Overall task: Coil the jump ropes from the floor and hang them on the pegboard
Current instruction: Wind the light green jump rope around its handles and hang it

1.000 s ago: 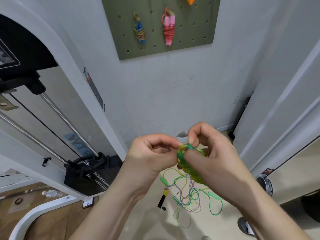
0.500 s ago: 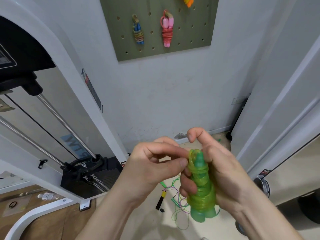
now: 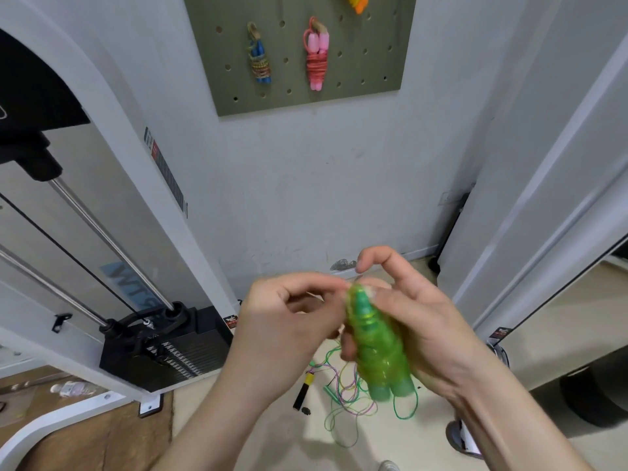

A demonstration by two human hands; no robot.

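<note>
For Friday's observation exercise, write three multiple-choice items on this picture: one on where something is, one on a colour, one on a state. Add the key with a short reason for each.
1. Where do the uncoiled ropes lie?
A. on the floor
B. on the pegboard
C. on the weight stack

2. What colour is the rope bundle being held up?
A. pink
B. orange
C. green

3. What state is that bundle in?
A. stretched out straight
B. wound tight round its handles
C. hanging from a peg

Key:
1 A, their strands sprawl on the floor below the bundle.
2 C, both its cord and its handles are green.
3 B, loops of cord wrap the two handles, whose ends poke out at the bottom.
</note>
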